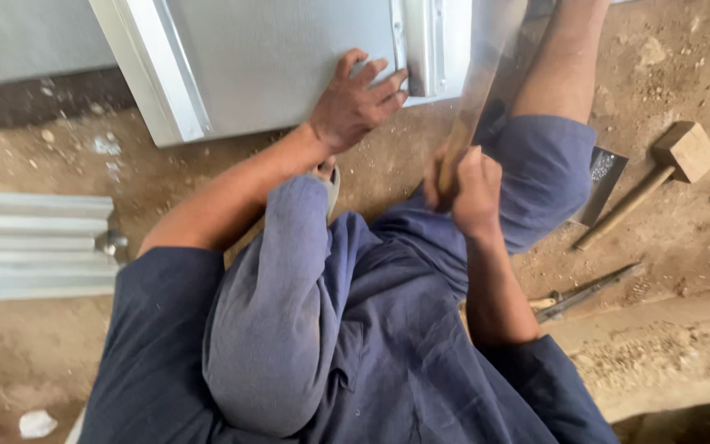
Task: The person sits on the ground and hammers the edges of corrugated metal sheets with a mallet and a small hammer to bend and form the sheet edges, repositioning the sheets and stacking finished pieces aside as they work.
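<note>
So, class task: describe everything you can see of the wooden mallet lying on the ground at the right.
The mallet is all pale wood: a blocky, roughly square head at the upper right and a straight round handle running down-left from it. It lies flat on the sandy dirt floor, untouched by either hand. Its handle passes close by a small metal sheet; whether they touch is unclear. It looks whole and a little dusty.

Soft daylight, faint shadows, motion-blurred tool, otherwise sharp
</note>
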Demonstrator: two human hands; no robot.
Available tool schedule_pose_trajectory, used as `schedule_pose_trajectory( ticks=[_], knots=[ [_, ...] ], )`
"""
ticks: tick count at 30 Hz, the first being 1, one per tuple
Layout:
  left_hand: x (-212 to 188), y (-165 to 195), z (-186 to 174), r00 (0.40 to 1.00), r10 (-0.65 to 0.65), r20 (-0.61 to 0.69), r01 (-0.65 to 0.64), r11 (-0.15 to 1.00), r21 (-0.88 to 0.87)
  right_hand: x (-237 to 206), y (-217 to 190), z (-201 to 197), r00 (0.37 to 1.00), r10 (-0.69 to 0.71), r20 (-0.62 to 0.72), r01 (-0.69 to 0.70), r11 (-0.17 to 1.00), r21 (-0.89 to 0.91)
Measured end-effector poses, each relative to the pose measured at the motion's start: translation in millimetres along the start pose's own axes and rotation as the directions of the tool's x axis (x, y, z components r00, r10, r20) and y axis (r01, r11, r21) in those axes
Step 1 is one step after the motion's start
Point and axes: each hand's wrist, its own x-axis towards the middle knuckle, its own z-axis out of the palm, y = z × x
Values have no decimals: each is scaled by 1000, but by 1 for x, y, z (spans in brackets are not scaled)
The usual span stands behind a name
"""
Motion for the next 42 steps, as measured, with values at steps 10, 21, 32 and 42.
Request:
schedule_pose_trajectory(
  ticks=[10,21,32,42],
  knots=[
    [4,0,-7,999,37,-32,-36,999,21,33,43,19,969,200,-143,-245,843,-478],
    [-9,0,10,1000,13,-13,-12,999,45,20,40,21,942,-319,-103,283,922,-264],
    [-18,-9,-15,999,13,51,1,965,-262,-75,51,-33,849,528,-19,-523,834,-176],
    [-171,-142,-92,513,-817,-265,848,530,8,-1,160,-3,991,-121,62,128,682,-720]
  ],
)
